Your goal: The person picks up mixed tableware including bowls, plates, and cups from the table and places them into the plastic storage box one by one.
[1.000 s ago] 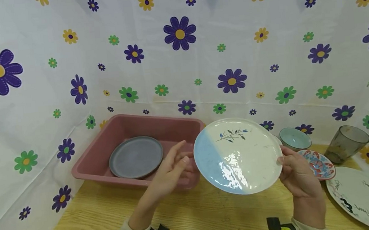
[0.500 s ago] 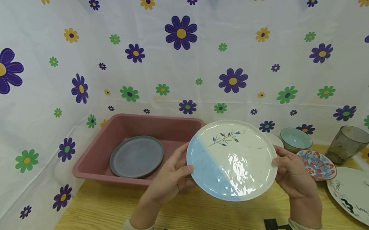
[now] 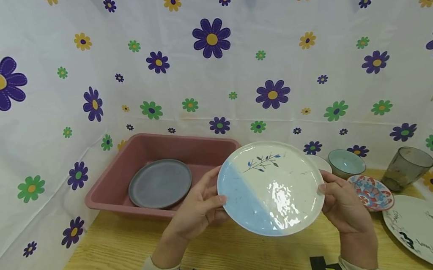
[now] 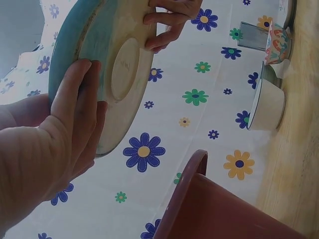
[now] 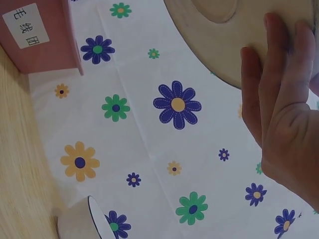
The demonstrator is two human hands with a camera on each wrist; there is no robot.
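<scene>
I hold a round plate point(image 3: 270, 188), half pale blue and half white with a small branch motif, tilted toward me above the wooden table point(image 3: 108, 258). My left hand point(image 3: 199, 206) grips its left rim, thumb on the face and fingers behind. My right hand point(image 3: 344, 205) grips the right rim the same way. The left wrist view shows the plate's underside point(image 4: 119, 64) with my left hand's fingers point(image 4: 75, 124) pressed flat against it. In the right wrist view my right hand's fingers point(image 5: 279, 94) lie on the plate's underside point(image 5: 234, 35).
A pink plastic tub point(image 3: 92, 202) stands at the left with a grey plate point(image 3: 160, 184) inside. To the right are a teal bowl point(image 3: 346, 163), a small patterned dish point(image 3: 371, 192), a smoky glass point(image 3: 406, 169) and a large white plate point(image 3: 426, 231). Flowered sheeting walls the space.
My left hand, free and reaching a second ago, now grips the plate's left rim. The plate has shifted slightly left and toward me; the right hand keeps its hold.
</scene>
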